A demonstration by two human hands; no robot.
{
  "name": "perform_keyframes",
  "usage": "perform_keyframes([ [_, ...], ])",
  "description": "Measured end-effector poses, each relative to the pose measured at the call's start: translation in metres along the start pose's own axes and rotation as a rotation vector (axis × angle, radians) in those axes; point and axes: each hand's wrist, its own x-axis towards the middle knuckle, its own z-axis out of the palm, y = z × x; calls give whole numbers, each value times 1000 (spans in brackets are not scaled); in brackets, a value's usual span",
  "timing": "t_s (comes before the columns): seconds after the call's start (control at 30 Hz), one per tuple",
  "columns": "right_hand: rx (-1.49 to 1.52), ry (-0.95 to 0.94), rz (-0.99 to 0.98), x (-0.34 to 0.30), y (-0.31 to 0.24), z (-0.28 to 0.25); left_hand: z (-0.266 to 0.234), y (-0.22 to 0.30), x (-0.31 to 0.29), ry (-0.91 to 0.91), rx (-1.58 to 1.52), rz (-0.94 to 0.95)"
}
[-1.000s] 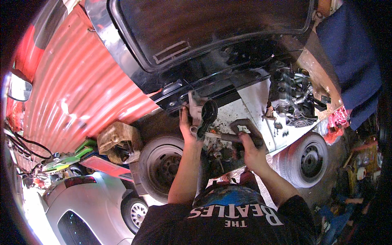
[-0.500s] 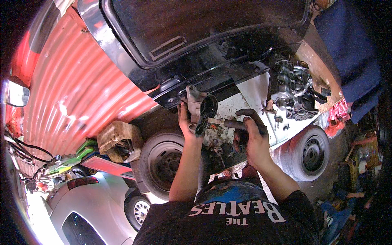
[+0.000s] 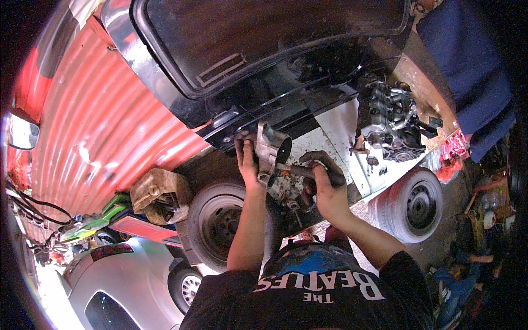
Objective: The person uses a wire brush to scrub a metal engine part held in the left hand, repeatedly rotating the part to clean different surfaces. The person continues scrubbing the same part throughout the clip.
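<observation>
My left hand [image 3: 248, 162] is closed around the left side of a grey cast-metal housing [image 3: 268, 148], held up over the low work surface. The housing has a flanged end and a round dark opening on its right side. In my right hand [image 3: 331, 192] is a slim hand tool with a dark handle [image 3: 302, 170], gripped between thumb and fingers. Its tip points left and meets the lower right of the housing; whether it touches I cannot tell. The tip's exact shape is hard to make out.
An engine assembly [image 3: 389, 118] rests on a white panel [image 3: 346, 121] to the right. Wheels stand at left [image 3: 220, 220] and right [image 3: 413, 206]. A cut plastic container [image 3: 159, 193] lies left. A black car body [image 3: 220, 99] blocks the far side; dark blue cloth [image 3: 467, 71] hangs at upper right.
The housing has turned in my left hand, so its round opening shows more narrowly. My right hand has moved slightly left with the tool, closer to the housing.
</observation>
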Motion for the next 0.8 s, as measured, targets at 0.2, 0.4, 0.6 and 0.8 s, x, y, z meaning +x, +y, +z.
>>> perform_keyframes([
  [0.2, 106, 12, 145, 1, 5, -9, -10, 2, 10, -16, 118, 158],
  [0.4, 337, 85, 295, -1, -5, -29, -31, 4, 25, -140, -225, -17],
  [0.6, 281, 93, 244, -1, -2, -15, -17, 2, 19, -449, -424, -171],
  [0.8, 503, -8, 251, -13, -34, 2, -22, -12, 27, -269, -336, -96],
])
